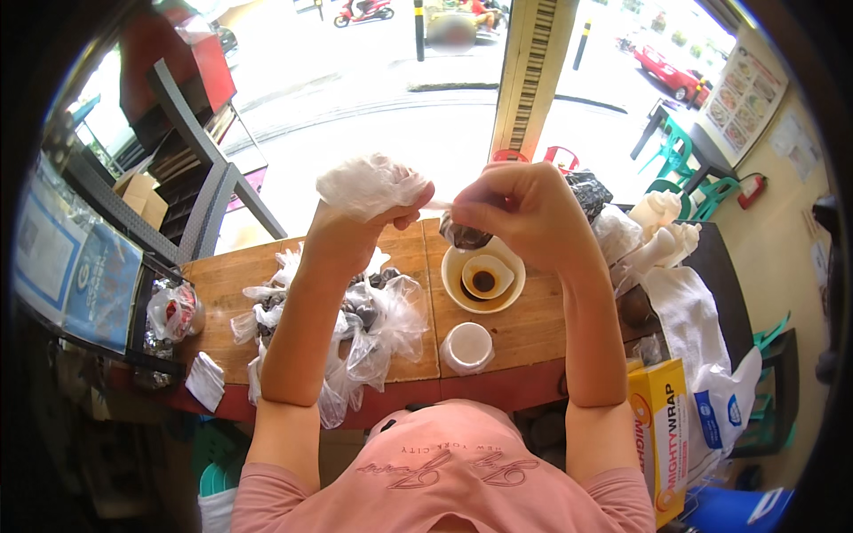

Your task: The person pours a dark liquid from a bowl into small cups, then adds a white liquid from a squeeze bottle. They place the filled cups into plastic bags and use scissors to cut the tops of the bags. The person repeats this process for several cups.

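Raised above the wooden table [533,326], my left hand [406,206] grips a clear plastic bag [370,183], whose crumpled film covers much of the hand. My right hand [510,206] pinches a thin twisted strand of plastic that stretches from the left hand. A small bag of dark liquid [463,234] hangs below the right fingers, over a large bowl [455,286]. Inside that bowl sits a smaller spouted cup [488,276] with dark liquid. Nearer me stands a white round tub [468,346]. Under my left forearm lie several knotted plastic bags [383,313] with dark contents.
A folded white cloth [206,381] lies at the table's left front. A bagged jar [176,313] stands behind it. To the right are bunched plastic bags [616,233], a white towel [690,320] and a yellow plastic-wrap box [660,433]. A yellow post [533,73] rises beyond the table.
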`<state>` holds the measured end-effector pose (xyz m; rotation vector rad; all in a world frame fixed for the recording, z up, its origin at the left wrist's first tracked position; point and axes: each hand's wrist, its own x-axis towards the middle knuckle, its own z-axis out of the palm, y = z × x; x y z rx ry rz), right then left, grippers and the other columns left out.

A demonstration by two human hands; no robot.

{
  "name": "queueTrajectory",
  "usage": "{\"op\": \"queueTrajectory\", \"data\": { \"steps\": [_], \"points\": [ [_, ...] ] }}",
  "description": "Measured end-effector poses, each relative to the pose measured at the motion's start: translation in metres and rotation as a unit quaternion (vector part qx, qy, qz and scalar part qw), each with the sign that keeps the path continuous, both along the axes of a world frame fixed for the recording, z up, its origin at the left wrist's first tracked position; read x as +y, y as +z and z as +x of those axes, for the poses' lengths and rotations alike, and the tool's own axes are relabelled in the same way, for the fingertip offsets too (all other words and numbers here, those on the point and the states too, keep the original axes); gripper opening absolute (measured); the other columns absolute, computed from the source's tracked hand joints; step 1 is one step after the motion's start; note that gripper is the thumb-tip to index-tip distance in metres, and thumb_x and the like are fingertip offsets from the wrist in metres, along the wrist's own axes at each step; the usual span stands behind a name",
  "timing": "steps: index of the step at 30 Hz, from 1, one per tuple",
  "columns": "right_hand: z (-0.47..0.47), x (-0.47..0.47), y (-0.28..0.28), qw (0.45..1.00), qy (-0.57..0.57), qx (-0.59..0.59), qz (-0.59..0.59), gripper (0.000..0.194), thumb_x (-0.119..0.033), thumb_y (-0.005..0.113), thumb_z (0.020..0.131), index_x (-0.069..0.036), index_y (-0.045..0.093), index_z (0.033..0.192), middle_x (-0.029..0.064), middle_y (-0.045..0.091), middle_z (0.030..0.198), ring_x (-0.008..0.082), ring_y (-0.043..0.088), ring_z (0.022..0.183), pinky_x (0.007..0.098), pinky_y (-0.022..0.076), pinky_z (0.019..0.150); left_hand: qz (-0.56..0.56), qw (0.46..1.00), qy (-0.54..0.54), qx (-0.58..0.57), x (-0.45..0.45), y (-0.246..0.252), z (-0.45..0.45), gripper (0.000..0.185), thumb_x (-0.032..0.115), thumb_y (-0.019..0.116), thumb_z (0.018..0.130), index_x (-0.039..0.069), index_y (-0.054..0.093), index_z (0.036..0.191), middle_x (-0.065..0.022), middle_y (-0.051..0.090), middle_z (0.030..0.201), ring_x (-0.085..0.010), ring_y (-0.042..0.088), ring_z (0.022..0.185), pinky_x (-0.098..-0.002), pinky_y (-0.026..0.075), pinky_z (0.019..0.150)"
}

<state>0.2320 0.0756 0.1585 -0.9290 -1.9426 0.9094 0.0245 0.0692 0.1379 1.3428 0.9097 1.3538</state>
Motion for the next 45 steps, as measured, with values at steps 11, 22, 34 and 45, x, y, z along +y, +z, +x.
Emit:
{"op": "queueTrajectory", "data": {
  "steps": [11, 22, 34, 45],
  "points": [
    [0.002, -0.030, -0.036, 0.993, -0.039, 0.023, 0.109, 0.003, 0.000, 0.070, 0.078, 0.000, 0.069, 0.080, 0.0089, 0.064, 0.072, 0.0170, 0.061, 0.062, 0.0288, 0.0471, 0.058, 0.013, 0.986, 0.030, -0.165, 0.002, -0.017, -0.055, 0.010, -0.003, 0.069, 0.081, -0.005, 0.062, 0.088, -0.0094, 0.063, 0.078, -0.0130, 0.058, 0.067, -0.0215, 0.045, 0.058],
    [-0.001, -0.040, -0.110, 0.994, -0.026, -0.036, 0.104, 0.006, 0.003, 0.067, 0.077, -0.001, 0.065, 0.082, 0.0105, 0.058, 0.076, 0.0276, 0.061, 0.070, 0.0355, 0.0475, 0.062, 0.307, 0.791, 0.270, 0.455, -0.046, -0.047, -0.027, 0.046, 0.034, 0.066, 0.087, 0.007, 0.056, 0.123, -0.0085, 0.059, 0.120, -0.0232, 0.054, 0.113, -0.0450, 0.033, 0.102],
    [0.005, -0.044, -0.134, 0.998, -0.025, 0.010, 0.049, 0.013, 0.004, 0.067, 0.077, -0.002, 0.066, 0.088, 0.0088, 0.059, 0.078, 0.0241, 0.063, 0.069, 0.0341, 0.0499, 0.062, 0.248, 0.819, 0.025, 0.516, -0.061, -0.109, -0.003, 0.029, 0.027, 0.060, 0.095, 0.004, 0.062, 0.112, -0.0033, 0.055, 0.090, -0.0193, 0.049, 0.089, -0.0345, 0.036, 0.076],
    [-0.003, -0.047, -0.143, 0.998, -0.047, 0.001, 0.031, 0.013, 0.004, 0.066, 0.075, -0.003, 0.066, 0.086, 0.0088, 0.061, 0.080, 0.0256, 0.064, 0.072, 0.0341, 0.0503, 0.063, -0.131, 0.953, -0.150, 0.227, -0.064, -0.127, -0.010, 0.018, 0.015, 0.065, 0.087, 0.003, 0.067, 0.100, -0.0084, 0.059, 0.093, -0.0212, 0.053, 0.086, -0.0330, 0.041, 0.079]
  ]
}}
